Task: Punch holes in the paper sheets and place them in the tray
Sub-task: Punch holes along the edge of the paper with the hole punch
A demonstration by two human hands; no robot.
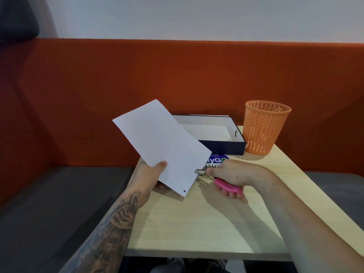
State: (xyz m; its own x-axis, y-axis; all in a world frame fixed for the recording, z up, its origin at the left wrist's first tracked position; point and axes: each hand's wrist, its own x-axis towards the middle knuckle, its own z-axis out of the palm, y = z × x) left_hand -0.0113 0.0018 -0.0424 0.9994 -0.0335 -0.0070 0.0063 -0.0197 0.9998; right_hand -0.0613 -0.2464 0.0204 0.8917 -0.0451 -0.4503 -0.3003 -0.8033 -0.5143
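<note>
Paper sheet (161, 143), 1 hole near corner, pinched in left hand (149, 174); right hand (234, 175) fingers clamped on pink hole punch (216, 179) biting its right edge. Tray (222, 147) far; sticker (216, 161) reads "ayG".

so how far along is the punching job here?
Done: the paper sheet already has one hole near its lower corner. In hand: the left hand holds the sheet tilted above the table while the right hand sets the pink-handled hole punch on its right edge. Left: finish punching, then put it in the tray, which looks empty.
</note>
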